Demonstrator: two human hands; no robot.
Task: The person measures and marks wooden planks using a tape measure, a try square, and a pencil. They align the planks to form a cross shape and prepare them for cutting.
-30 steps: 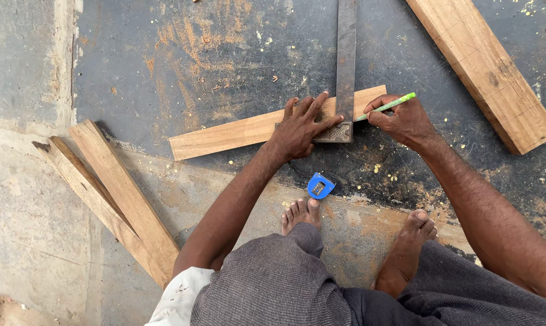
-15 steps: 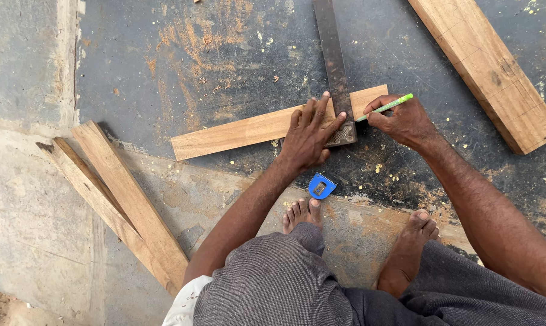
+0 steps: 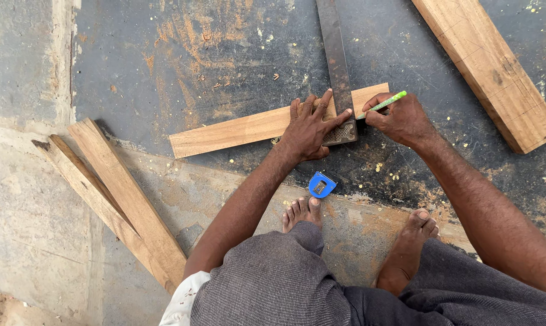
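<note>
Wooden strip [image 3: 242, 128] beside blue tape measure [image 3: 322, 185]

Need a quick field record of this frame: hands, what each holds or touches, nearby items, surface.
left hand: pressed flat on a metal try square and a wooden strip
right hand: grips a green pencil, tip at the square's blade on the strip
square: blade crosses the strip, stock at its near edge
tape measure: blue, on the floor by the toes
other wood: thick plank upper right; slats at left
surface: dark floor with sawdust
</note>
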